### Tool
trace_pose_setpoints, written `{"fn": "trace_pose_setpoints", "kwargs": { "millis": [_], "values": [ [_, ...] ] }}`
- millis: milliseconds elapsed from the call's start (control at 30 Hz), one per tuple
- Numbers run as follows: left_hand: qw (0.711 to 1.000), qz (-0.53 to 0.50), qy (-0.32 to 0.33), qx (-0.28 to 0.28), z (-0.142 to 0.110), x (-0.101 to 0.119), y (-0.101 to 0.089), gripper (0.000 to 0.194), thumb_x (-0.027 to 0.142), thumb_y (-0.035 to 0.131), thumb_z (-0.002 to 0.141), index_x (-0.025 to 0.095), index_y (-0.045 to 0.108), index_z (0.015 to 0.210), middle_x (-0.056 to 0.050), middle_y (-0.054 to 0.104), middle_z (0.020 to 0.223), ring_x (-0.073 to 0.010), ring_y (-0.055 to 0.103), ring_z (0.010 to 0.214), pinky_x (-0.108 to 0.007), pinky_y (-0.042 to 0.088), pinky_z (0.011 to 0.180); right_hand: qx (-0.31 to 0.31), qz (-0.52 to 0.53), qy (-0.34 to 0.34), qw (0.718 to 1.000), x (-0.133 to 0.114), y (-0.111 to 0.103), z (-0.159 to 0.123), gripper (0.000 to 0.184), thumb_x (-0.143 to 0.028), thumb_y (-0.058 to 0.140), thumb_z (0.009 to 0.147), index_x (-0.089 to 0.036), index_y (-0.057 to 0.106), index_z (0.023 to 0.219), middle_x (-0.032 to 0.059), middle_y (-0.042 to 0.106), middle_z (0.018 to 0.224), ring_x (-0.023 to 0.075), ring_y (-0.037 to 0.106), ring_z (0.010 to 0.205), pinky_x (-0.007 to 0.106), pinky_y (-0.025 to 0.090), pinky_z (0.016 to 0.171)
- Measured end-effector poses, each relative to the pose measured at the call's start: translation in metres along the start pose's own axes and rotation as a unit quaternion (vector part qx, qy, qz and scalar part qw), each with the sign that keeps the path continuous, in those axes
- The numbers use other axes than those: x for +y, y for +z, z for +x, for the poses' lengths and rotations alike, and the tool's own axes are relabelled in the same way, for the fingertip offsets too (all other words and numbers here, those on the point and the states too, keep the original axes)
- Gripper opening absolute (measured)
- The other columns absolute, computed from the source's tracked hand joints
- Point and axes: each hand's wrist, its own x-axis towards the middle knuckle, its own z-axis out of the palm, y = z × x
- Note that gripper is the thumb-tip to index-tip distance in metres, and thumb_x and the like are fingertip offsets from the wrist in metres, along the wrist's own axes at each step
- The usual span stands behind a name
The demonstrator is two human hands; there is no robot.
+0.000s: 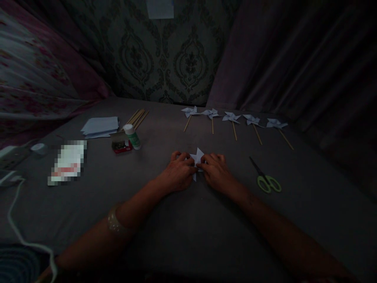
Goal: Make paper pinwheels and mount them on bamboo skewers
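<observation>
A white paper pinwheel (199, 154) lies at the middle of the grey-covered table, partly hidden by my fingers. My left hand (180, 172) grips its left side, fingers bent and pressed on the paper. From the other side my right hand (216, 172) holds it, with thumb and fingers closed on the folds near the centre. No stick shows on this pinwheel. To the right of my right hand lies a pair of scissors (266, 181) with green handles, blades pointing away from me.
Finished pinwheels on sticks (231, 117) lie in a row at the back right. Back left are a paper stack (100, 126), wooden sticks (138, 118), a green-and-white bottle (132, 136) and a small red box (121, 146) of metal bits. A white cable (17, 220) runs down the left edge.
</observation>
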Motion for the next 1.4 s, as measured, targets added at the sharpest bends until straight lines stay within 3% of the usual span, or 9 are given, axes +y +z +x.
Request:
{"fn": "trace_pose_setpoints", "kwargs": {
  "millis": [200,367,567,833,1033,1133,1300,1400],
  "values": [
    [0.996,-0.082,-0.020,0.042,0.002,-0.005,0.003,0.025,0.017,0.052,0.080,0.023,0.071,0.094,-0.005,0.070,0.097,-0.0263,0.051,0.107,-0.050,0.026,0.095,0.010,0.008,-0.009,1.000,0.006,0.005,-0.002,0.041,-0.004,0.044,0.085,-0.024,0.070,0.109,0.0079,0.063,0.102,0.0231,0.048,0.098,0.043,0.028,0.088],
    [0.949,-0.180,-0.199,0.166,0.007,-0.008,-0.001,0.028,0.014,0.046,0.081,0.022,0.072,0.088,-0.003,0.072,0.098,-0.0224,0.056,0.101,-0.047,0.028,0.095,0.003,0.008,-0.017,1.000,0.010,0.006,0.000,0.040,-0.005,0.046,0.085,-0.026,0.071,0.107,0.0069,0.064,0.100,0.0224,0.048,0.098,0.043,0.024,0.088],
    [0.904,-0.197,-0.326,0.193,0.009,-0.008,-0.006,0.028,0.014,0.046,0.081,0.022,0.073,0.082,-0.003,0.072,0.096,-0.0223,0.058,0.101,-0.044,0.031,0.097,-0.028,0.010,0.001,1.000,0.008,0.002,0.010,0.034,-0.005,0.047,0.085,-0.023,0.074,0.096,0.0066,0.066,0.096,0.0227,0.047,0.100,0.042,0.021,0.088],
    [0.899,-0.189,-0.347,0.189,0.010,-0.014,0.000,0.028,0.015,0.048,0.078,0.022,0.075,0.083,-0.004,0.073,0.092,-0.0240,0.059,0.098,-0.043,0.034,0.095,-0.065,0.008,0.008,0.998,0.014,-0.004,0.030,0.033,-0.002,0.049,0.078,-0.023,0.074,0.084,0.0053,0.068,0.095,0.0219,0.048,0.098,0.041,0.021,0.084],
    [0.896,-0.185,-0.354,0.193,0.008,-0.022,-0.001,0.030,0.015,0.047,0.078,0.022,0.075,0.085,-0.005,0.074,0.091,-0.0232,0.061,0.096,-0.041,0.034,0.095,-0.080,0.023,0.050,0.995,0.014,-0.006,0.036,0.036,-0.002,0.050,0.074,-0.025,0.076,0.082,0.0056,0.067,0.099,0.0244,0.049,0.104,0.042,0.024,0.086],
    [0.896,-0.184,-0.351,0.199,0.008,-0.024,0.000,0.030,0.016,0.047,0.078,0.023,0.075,0.085,-0.004,0.074,0.092,-0.0234,0.060,0.097,-0.041,0.034,0.095,-0.059,0.052,0.079,0.994,0.016,-0.006,0.033,0.041,-0.001,0.048,0.073,-0.028,0.076,0.086,0.0044,0.067,0.102,0.0245,0.051,0.104,0.042,0.027,0.087],
    [0.896,-0.180,-0.354,0.196,0.009,-0.025,0.001,0.031,0.015,0.047,0.078,0.022,0.076,0.086,-0.005,0.074,0.091,-0.0247,0.060,0.099,-0.042,0.034,0.095,0.031,0.098,0.170,0.980,0.021,-0.003,0.024,0.039,-0.007,0.046,0.078,-0.026,0.075,0.094,0.0055,0.068,0.104,0.0245,0.054,0.099,0.041,0.033,0.084],
    [0.896,-0.183,-0.354,0.198,0.010,-0.026,0.002,0.031,0.015,0.047,0.078,0.022,0.076,0.086,-0.006,0.074,0.091,-0.0247,0.061,0.098,-0.042,0.034,0.095,0.065,0.080,0.156,0.982,0.019,0.003,0.018,0.029,-0.015,0.052,0.081,-0.026,0.075,0.095,0.0067,0.068,0.100,0.0253,0.053,0.098,0.043,0.033,0.085]
  ]
}}
